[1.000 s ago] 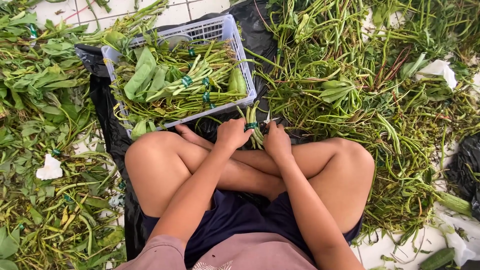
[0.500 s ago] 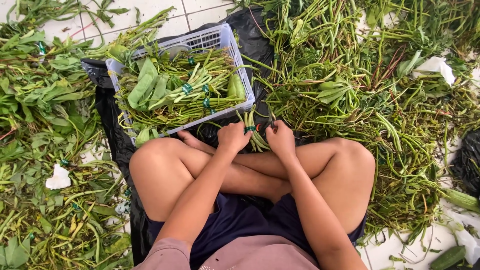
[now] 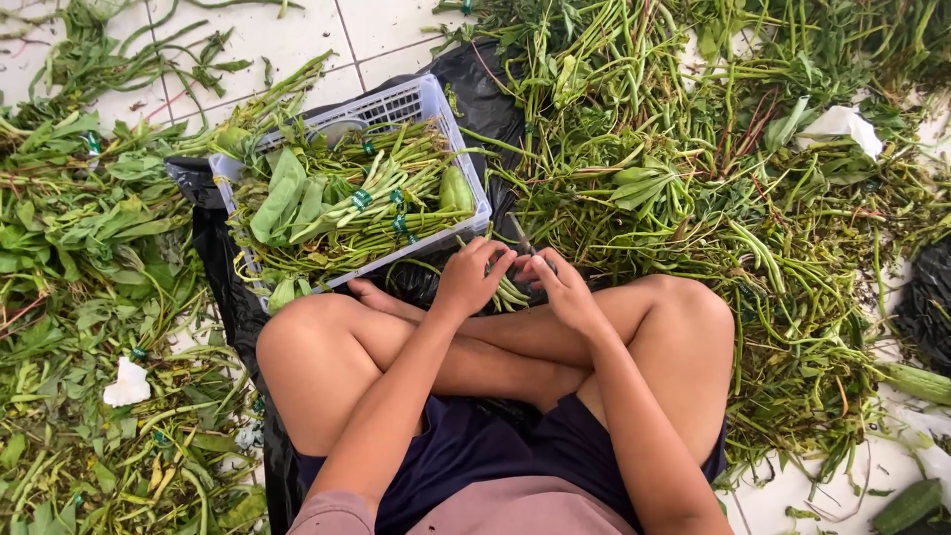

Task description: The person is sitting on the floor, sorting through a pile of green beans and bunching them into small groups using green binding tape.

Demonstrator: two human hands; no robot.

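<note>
Both hands sit a little lower than a second ago, working the same small bundle beside the basket.

Loose green stalks (image 3: 693,198) heap the tiled floor (image 3: 297,30) all around; a white basket (image 3: 436,109) of banded bunches rests on black sheeting (image 3: 223,287), where it was. Left hand (image 3: 468,279) is curled around a small bundle of stems (image 3: 509,293) just above the crossed legs; right hand (image 3: 563,287) pinches at something thin and dark, hard to tell what. Best done with stem ends level and the grip tight. Camera has tipped slightly.
</note>
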